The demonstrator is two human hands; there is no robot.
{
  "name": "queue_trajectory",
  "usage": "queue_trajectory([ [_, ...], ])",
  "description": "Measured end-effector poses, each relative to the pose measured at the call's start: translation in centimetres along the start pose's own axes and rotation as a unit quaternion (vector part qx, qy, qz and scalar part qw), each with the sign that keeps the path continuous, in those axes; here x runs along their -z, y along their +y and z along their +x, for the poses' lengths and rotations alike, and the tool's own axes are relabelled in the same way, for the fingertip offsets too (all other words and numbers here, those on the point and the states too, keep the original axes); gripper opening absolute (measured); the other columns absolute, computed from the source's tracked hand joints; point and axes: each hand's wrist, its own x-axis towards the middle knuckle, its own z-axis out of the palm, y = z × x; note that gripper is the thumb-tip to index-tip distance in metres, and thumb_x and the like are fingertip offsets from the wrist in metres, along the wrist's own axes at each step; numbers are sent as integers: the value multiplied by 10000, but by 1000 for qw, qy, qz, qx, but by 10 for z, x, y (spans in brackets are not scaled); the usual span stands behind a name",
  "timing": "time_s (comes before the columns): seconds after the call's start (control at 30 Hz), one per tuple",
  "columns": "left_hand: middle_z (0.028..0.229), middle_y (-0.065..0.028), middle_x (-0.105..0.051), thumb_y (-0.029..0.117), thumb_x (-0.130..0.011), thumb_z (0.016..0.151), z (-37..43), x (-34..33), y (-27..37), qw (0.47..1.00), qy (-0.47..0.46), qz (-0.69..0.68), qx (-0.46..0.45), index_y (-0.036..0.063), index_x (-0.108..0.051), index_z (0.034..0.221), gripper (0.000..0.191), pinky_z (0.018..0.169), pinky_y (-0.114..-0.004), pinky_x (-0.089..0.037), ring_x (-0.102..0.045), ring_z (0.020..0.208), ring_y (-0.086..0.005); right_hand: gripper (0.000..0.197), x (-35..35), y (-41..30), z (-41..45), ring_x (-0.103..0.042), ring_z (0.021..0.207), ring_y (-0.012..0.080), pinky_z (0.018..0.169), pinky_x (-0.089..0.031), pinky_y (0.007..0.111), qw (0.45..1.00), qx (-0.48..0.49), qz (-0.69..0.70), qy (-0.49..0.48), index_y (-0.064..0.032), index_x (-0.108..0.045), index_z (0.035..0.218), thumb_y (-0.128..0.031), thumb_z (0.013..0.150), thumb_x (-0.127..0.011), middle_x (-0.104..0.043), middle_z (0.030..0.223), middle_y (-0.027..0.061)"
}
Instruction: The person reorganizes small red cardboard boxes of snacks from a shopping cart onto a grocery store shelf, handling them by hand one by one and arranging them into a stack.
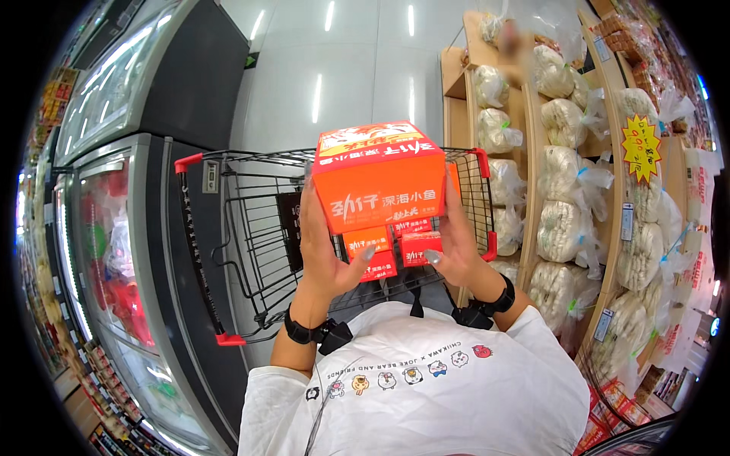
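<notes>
An orange and red cardboard box (379, 191) with printed writing is held up between my two hands, above a black wire shopping cart (256, 228) with red corner pieces. My left hand (328, 245) presses on the box's left side, its thumb pointing inward below the box. My right hand (458, 242) presses on the right side in the same way. Beneath the held box, several smaller red and orange boxes (421, 251) are in the cart. Most of my fingers are hidden behind the sides of the box.
Wooden shelves (530, 171) with plastic-bagged white goods (564, 231) stand close on the right. Glass-doored cabinets (117, 228) with dark side panels line the left. A grey tiled floor (342, 62) stretches ahead of the cart.
</notes>
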Motion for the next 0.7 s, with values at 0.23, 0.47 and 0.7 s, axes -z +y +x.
queue_trajectory([
  [0.23,1393,-269,-13,417,-638,689,20,18,27,993,16,-8,-117,21,-11,1358,999,1027,-504,-88,-33,1295,-417,866,-16,-34,7,-100,1316,291,1035,-117,377,991,94,93,3,24,30,1351,-272,781,-551,-50,1410,228],
  [0.47,1405,-232,67,464,-649,670,20,17,33,982,20,-83,-166,39,18,1362,1050,1030,-509,-60,39,1294,-415,917,-19,-45,5,-27,1321,276,1040,-68,388,986,130,104,9,24,59,1346,-317,774,-571,11,1415,213],
  [0.7,1406,-235,44,500,-615,682,20,16,34,980,29,-89,-174,23,13,1359,1038,1030,-508,-39,32,1300,-398,924,-17,-46,2,-48,1320,272,1042,-69,386,993,87,85,2,35,40,1344,-346,767,-572,-6,1416,206],
])
